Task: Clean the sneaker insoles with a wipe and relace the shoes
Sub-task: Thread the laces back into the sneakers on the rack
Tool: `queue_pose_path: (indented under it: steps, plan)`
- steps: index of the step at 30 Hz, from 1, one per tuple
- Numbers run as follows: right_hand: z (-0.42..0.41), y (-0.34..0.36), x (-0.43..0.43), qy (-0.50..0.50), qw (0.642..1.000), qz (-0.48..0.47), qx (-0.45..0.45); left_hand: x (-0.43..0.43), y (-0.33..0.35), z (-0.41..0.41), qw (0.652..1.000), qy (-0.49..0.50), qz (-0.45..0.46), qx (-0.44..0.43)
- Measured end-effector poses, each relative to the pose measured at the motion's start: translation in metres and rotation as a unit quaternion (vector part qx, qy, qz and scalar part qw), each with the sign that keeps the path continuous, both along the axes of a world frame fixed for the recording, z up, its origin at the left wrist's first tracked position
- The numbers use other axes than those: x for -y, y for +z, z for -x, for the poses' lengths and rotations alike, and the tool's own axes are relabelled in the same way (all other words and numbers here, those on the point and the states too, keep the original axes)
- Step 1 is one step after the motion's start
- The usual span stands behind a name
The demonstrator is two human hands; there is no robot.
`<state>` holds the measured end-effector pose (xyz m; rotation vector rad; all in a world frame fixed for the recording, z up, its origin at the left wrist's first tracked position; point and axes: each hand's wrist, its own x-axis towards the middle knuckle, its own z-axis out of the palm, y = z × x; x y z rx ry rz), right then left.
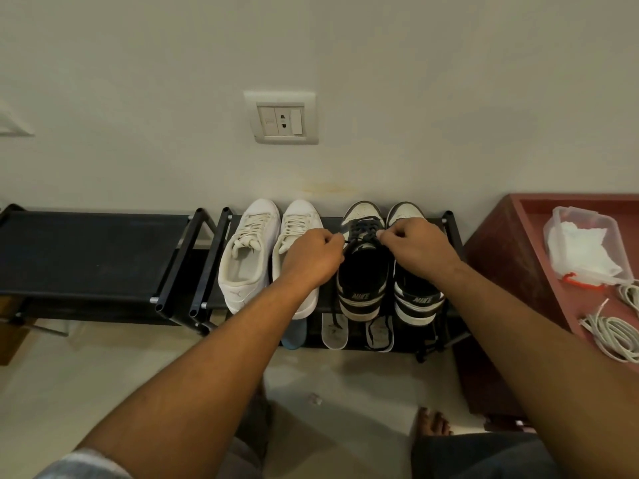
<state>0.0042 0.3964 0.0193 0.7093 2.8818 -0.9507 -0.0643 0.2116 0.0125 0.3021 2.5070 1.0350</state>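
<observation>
Top shelf of the black metal shoe rack (103,250), toes to the wall: four sneakers, two white leather ones (249,257) and two black-and-white. Work is on the left black-and-white sneaker (363,285), its long axis running straight away from the person, heel nearest. Left hand (311,261) and right hand (418,247) flank its tongue about equally near, fingers curled, each pinching the dark shoelace (361,233) at the upper eyelets. Likely mid-relacing. Lower shelf: three insoles, one blue (294,335) and two pale grey (333,335). One clear plastic tub of white wipes (584,243) sits well off right on the red table (501,257).
</observation>
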Motion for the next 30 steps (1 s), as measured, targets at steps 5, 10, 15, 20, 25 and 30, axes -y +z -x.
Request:
queue_pose_path:
  steps: [5, 10, 15, 20, 25, 30]
  plan:
    - [0.003, 0.016, 0.009, -0.059, 0.992, 0.111, -0.02, -0.008, 0.017, 0.002, 0.999, 0.01, -0.044, 0.024]
    - [0.004, 0.042, 0.017, -0.069, 0.981, 0.158, -0.088, -0.006, 0.045, 0.011, 0.995, 0.002, -0.074, -0.061]
    - [0.011, 0.082, 0.023, -0.057, 0.974, 0.147, -0.162, -0.001, 0.089, 0.014, 0.981, -0.019, -0.025, -0.191]
    - [0.014, 0.118, 0.024, -0.049, 0.968, 0.108, -0.22, 0.007, 0.125, 0.012, 0.963, -0.015, 0.002, -0.269]
    - [0.008, 0.142, 0.025, -0.026, 0.979, 0.008, -0.202, 0.016, 0.151, 0.014, 0.95, 0.004, -0.042, -0.309]
    - [0.005, 0.153, 0.031, -0.03, 0.964, -0.012, -0.263, 0.013, 0.165, 0.012, 0.94, 0.032, -0.112, -0.321]
